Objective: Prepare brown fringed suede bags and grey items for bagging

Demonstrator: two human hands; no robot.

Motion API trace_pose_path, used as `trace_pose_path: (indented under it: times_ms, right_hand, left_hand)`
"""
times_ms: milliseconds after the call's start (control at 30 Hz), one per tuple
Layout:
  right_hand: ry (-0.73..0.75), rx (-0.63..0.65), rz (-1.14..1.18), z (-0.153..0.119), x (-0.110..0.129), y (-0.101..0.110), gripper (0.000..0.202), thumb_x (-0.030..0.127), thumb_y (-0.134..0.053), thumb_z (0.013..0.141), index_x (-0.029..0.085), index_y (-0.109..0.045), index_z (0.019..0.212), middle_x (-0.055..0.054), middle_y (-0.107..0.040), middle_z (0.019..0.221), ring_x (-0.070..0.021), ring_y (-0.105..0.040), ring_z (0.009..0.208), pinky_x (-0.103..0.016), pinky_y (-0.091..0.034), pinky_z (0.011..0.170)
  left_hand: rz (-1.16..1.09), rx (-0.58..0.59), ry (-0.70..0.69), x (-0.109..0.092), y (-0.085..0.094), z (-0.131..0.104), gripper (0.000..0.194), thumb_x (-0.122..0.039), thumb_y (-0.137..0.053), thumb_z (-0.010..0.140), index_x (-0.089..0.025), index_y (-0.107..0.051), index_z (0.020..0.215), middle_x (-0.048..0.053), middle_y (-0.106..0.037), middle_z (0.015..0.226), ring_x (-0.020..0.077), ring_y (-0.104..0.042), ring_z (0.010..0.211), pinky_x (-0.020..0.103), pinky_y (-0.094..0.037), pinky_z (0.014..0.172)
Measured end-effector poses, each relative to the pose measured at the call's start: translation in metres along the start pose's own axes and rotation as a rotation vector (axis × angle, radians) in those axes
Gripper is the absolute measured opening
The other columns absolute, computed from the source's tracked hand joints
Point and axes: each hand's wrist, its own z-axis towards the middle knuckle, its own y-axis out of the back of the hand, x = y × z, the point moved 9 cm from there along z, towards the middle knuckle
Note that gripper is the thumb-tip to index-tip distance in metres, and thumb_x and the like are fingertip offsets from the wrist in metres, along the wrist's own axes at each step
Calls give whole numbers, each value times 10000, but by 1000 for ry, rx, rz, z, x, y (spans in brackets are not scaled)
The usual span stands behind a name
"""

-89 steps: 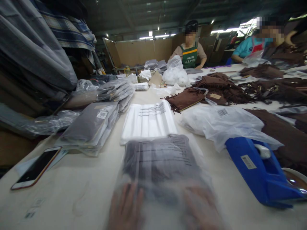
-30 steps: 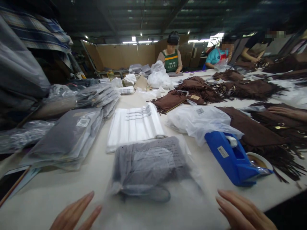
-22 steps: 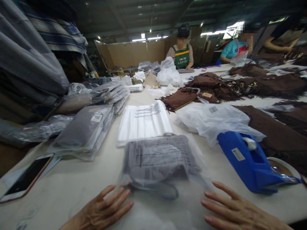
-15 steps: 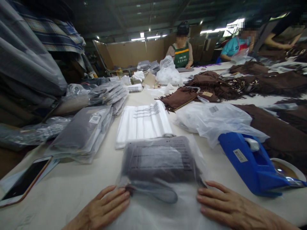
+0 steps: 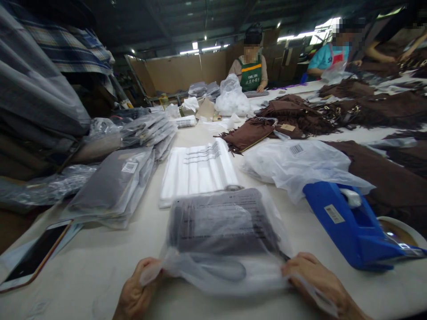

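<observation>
In front of me on the table lies a translucent plastic bag with printed text. Through it shows a dark grey-brown pouch, and a grey loop, perhaps its strap, is visible near the bag's near end. My left hand is closed on the bag's near left corner. My right hand grips the near right corner, with loose plastic hanging past its fingers. Between the hands the near edge is folded up toward the pouch. Just beyond lies a stack of flat white plastic bags.
A blue tape dispenser stands at the right, beside a white plastic bag. Bagged grey pouches and a phone lie at the left. Brown fringed bags cover the far right, where co-workers sit.
Both hands went from lying flat on the bag to gripping its near corners. The near end of the plastic, earlier spread toward me, is now folded up toward the pouch.
</observation>
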Motion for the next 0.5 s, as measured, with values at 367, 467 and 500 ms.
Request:
trace_pose_path:
  times_ms: [367,467,500]
  right_hand:
    - [-391,-242,-19,-28,-35,2,253,413,-659,746,233,-617,918,9,-698,795,-140,-672,644,-149,-527,576]
    - [-376,-300,-18,-28,-32,3,168,366,-543,849,235,-610,932,21,-695,786,-119,-673,663,-136,-521,604]
    - [-354,-327,-23,-26,-28,5,172,351,-510,871,234,-607,950,20,-694,791,-115,-672,674,-137,-520,619]
  left_hand:
    - [-224,-154,543,-7,8,-16,318,-497,-545,715,-210,-667,776,-16,-712,760,225,-660,809,283,-550,698]
    - [-185,-172,555,-1,11,-26,312,-474,-532,745,-204,-670,822,-14,-715,790,224,-660,833,282,-547,692]
    - [-172,-182,544,0,12,-29,314,-474,-531,748,-205,-671,830,-14,-716,792,221,-660,829,276,-545,678]
